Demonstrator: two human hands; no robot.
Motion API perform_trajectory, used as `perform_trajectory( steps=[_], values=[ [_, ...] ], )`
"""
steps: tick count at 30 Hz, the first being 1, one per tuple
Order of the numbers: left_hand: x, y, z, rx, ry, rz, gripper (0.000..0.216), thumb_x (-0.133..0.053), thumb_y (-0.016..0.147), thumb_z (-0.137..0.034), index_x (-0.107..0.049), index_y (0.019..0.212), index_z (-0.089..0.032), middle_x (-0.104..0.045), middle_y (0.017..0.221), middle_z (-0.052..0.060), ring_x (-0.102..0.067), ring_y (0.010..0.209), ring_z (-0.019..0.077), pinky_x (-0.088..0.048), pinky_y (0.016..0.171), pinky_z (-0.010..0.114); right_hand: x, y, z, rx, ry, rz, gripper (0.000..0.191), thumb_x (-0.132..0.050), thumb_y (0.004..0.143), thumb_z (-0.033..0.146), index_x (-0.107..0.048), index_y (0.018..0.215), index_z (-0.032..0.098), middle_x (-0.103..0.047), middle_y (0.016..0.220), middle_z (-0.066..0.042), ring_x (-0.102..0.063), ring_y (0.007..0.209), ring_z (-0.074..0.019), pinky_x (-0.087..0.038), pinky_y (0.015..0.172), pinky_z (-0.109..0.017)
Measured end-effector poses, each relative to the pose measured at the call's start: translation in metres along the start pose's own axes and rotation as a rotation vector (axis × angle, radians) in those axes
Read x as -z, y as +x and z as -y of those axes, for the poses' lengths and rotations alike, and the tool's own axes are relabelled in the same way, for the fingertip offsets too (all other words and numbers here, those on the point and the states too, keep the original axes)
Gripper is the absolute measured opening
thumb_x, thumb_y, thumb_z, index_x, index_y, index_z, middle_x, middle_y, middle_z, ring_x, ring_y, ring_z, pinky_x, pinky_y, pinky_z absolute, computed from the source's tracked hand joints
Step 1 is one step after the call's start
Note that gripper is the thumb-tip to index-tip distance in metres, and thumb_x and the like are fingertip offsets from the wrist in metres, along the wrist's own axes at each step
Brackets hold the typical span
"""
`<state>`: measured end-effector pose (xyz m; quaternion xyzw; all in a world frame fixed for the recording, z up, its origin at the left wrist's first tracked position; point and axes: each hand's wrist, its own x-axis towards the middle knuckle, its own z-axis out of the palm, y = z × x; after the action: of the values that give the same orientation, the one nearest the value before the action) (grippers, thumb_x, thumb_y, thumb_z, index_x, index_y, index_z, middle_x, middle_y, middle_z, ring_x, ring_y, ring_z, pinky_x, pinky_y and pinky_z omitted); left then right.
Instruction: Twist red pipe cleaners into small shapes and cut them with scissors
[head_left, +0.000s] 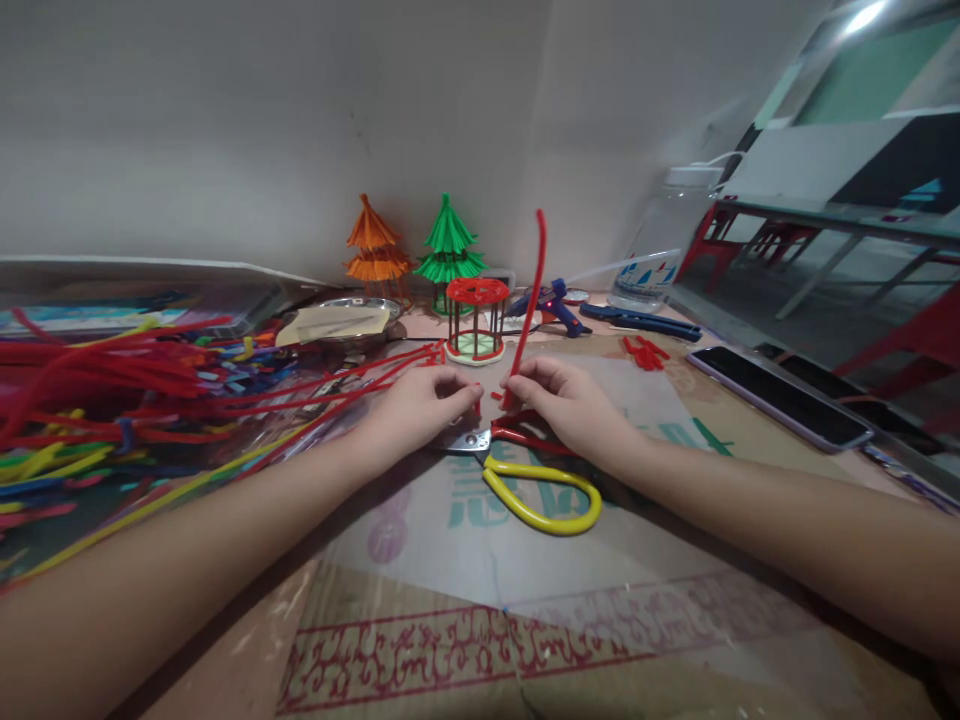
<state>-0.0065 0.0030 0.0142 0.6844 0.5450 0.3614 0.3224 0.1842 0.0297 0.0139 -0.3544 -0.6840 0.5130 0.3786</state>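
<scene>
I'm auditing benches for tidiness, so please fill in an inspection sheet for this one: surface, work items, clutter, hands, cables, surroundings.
Surface: printed cardboard, partly under a translucent sheet.
Work items: scissors lying below the hands; red-topped frame standing beyond them.
Clutter: coloured stem pile at left; glue gun, short red pieces, phone and bottle toward the right.
Left hand: pinching a small red piece.
Right hand: pinching a red stem, roughly upright.
Cables: pale strand behind the glue gun, possibly a cord; unclear.
Surroundings: grey wall behind; orange model and green model before it.
</scene>
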Motion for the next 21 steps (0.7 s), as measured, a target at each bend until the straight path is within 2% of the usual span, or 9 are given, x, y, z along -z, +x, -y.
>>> perform_trajectory(
  steps=[2,5,7,11,14,18,21],
  values=[
    [0.006,0.005,0.008,-0.039,0.146,0.026,0.026,-0.056,0.083,-0.037,-0.072,0.082,-0.016,-0.070,0.074,0.004,-0.062,0.067,0.0173,-0.046,0.060,0.026,0.000,0.000,0.000,-0.005,0.014,0.006,0.017,-0.059,0.085,0.034,-0.056,0.079,0.019,-0.062,0.071,0.001,-0.065,0.067,-0.0129,-0.056,0.063,-0.025],
    [0.011,0.008,0.016,-0.069,0.252,-0.079,0.034,-0.055,0.083,-0.033,-0.067,0.111,-0.018,-0.071,0.087,0.004,-0.062,0.070,0.0171,-0.046,0.063,0.027,0.004,0.001,-0.001,0.013,0.017,-0.004,0.018,-0.058,0.086,0.036,-0.055,0.081,0.019,-0.062,0.073,0.000,-0.064,0.068,-0.0134,-0.056,0.062,-0.026],
    [0.011,0.007,0.016,-0.100,0.299,-0.122,0.036,-0.052,0.085,-0.031,-0.063,0.118,-0.018,-0.070,0.093,0.004,-0.062,0.073,0.0171,-0.047,0.066,0.028,0.008,0.002,-0.001,0.057,-0.005,-0.029,0.019,-0.058,0.087,0.037,-0.055,0.082,0.019,-0.062,0.074,0.000,-0.064,0.069,-0.0135,-0.056,0.062,-0.027],
    [0.008,0.002,0.011,-0.219,0.410,-0.106,0.028,-0.051,0.088,-0.030,-0.067,0.108,-0.019,-0.069,0.099,0.006,-0.063,0.089,0.0204,-0.047,0.081,0.031,0.018,0.008,0.000,0.152,-0.151,-0.125,0.021,-0.057,0.087,0.037,-0.056,0.078,0.018,-0.061,0.074,-0.001,-0.060,0.069,-0.0136,-0.055,0.063,-0.027],
    [0.006,0.005,0.007,-0.360,0.537,-0.065,0.026,-0.051,0.090,-0.032,-0.071,0.100,-0.020,-0.069,0.101,0.007,-0.060,0.097,0.0229,-0.044,0.087,0.034,0.022,0.014,-0.004,0.140,-0.176,-0.153,0.021,-0.056,0.087,0.037,-0.055,0.077,0.018,-0.061,0.072,-0.001,-0.059,0.067,-0.0132,-0.054,0.062,-0.026],
    [-0.004,0.023,0.002,-0.556,0.714,0.076,0.027,-0.049,0.092,-0.029,-0.073,0.102,-0.021,-0.069,0.100,0.009,-0.060,0.094,0.0238,-0.043,0.085,0.035,0.022,0.020,-0.013,0.131,-0.137,-0.120,0.022,-0.055,0.087,0.040,-0.056,0.081,0.019,-0.060,0.073,-0.001,-0.060,0.065,-0.0141,-0.054,0.060,-0.028],
    [-0.015,0.037,-0.003,-0.596,0.766,0.200,0.026,-0.050,0.091,-0.027,-0.074,0.099,-0.023,-0.070,0.096,0.008,-0.062,0.091,0.0224,-0.043,0.083,0.033,0.022,0.017,-0.012,0.184,-0.241,-0.141,0.021,-0.054,0.088,0.037,-0.058,0.079,0.018,-0.061,0.074,-0.001,-0.059,0.067,-0.0142,-0.052,0.061,-0.027]
  ],
)
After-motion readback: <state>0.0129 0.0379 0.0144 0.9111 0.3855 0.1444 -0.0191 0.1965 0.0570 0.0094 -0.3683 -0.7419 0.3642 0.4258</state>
